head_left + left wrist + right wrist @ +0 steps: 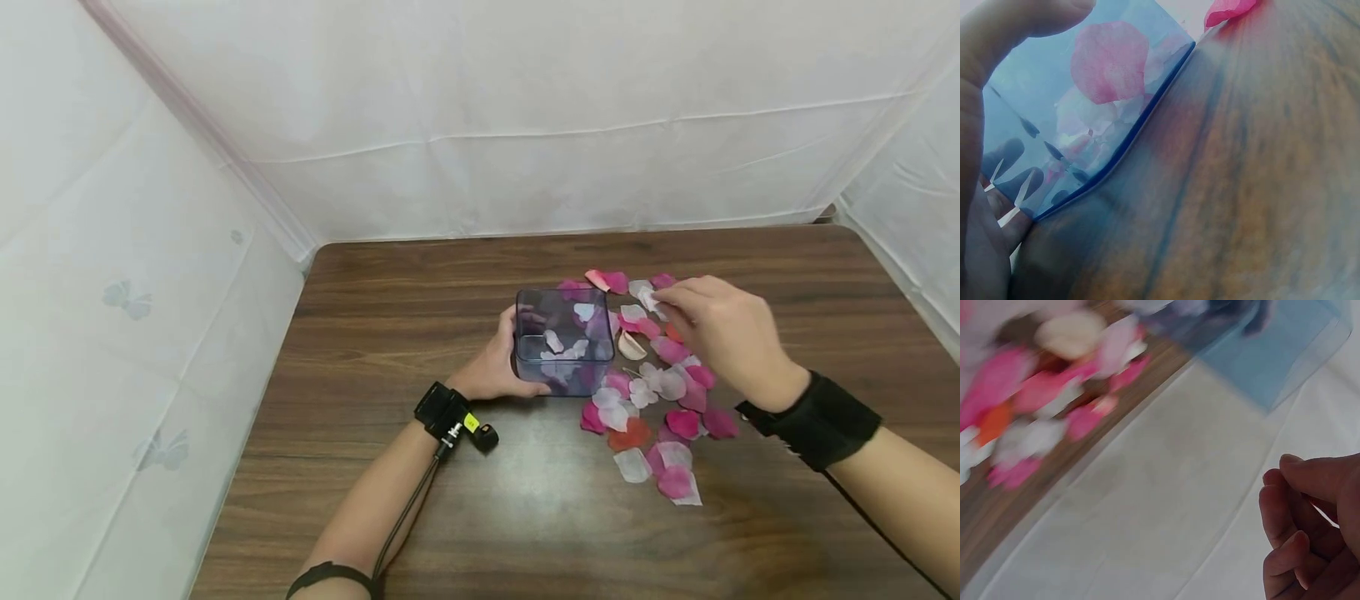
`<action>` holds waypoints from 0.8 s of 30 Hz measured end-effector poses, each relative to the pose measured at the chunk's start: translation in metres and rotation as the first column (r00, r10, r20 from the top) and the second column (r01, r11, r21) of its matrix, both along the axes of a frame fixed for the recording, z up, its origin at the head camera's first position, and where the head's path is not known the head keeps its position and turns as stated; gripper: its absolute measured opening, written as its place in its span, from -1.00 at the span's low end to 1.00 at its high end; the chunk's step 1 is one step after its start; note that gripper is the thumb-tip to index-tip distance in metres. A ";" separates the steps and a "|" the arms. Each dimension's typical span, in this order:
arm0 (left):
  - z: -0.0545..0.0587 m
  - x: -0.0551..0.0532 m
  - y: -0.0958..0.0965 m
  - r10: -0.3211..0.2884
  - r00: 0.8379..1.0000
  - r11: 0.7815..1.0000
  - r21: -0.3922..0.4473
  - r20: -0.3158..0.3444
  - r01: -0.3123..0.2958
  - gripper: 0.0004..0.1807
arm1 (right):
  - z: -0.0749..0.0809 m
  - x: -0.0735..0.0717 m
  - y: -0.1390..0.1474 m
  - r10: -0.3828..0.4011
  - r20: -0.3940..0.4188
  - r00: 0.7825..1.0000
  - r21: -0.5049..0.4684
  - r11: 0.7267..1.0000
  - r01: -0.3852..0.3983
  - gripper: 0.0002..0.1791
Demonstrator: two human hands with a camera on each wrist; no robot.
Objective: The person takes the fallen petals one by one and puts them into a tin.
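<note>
A forearm [367,508] lies nearest in the head view; the left hand [491,367] grips a clear box [566,386] on the counter [390,292], petals [553,341] inside, the right hand [731,333] over loose petals [682,423] beside it. Left wrist view: that hand wraps the box. Right wrist view: fingers [1277,512] curl towards the thumb [1322,478], cannot tell whether pinching anything

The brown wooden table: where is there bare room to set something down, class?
Bare: the brown wooden table between its left edge and the left hand; also the near stretch between the left forearm and the pink, white and red petals. Crowded: from the transparent blue-tinted plastic box to the right hand, where those petals overlap.
</note>
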State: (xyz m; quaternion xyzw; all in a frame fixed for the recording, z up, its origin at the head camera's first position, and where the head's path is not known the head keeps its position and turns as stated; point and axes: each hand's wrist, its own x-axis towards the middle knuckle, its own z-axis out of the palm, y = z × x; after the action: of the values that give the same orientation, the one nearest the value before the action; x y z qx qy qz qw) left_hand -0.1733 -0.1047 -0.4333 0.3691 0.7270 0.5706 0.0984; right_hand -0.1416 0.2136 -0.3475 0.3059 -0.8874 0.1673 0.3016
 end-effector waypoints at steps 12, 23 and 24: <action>-0.030 -0.012 -0.004 0.063 0.998 0.996 -0.064 0.029 -0.061 0.37 | -0.035 0.030 0.106 -0.302 0.256 0.918 0.191 0.947 0.258 -0.75; -0.002 0.002 -0.004 0.038 0.998 0.998 -0.051 0.045 -0.036 0.28 | -0.062 0.050 0.150 -0.352 0.492 0.797 0.340 0.920 0.196 -0.72; 0.001 0.003 -0.004 0.037 0.998 0.998 -0.056 0.044 -0.034 0.28 | -0.062 0.050 0.151 -0.349 0.494 0.797 0.330 0.923 0.200 -0.73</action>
State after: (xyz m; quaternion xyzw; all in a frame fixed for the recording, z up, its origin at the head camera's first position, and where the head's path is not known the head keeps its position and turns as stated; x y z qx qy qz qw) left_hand -0.1705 -0.1090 -0.4320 0.3403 0.7466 0.5600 0.1149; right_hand -0.0911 0.3642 -0.4099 0.1496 -0.9851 0.0830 0.0159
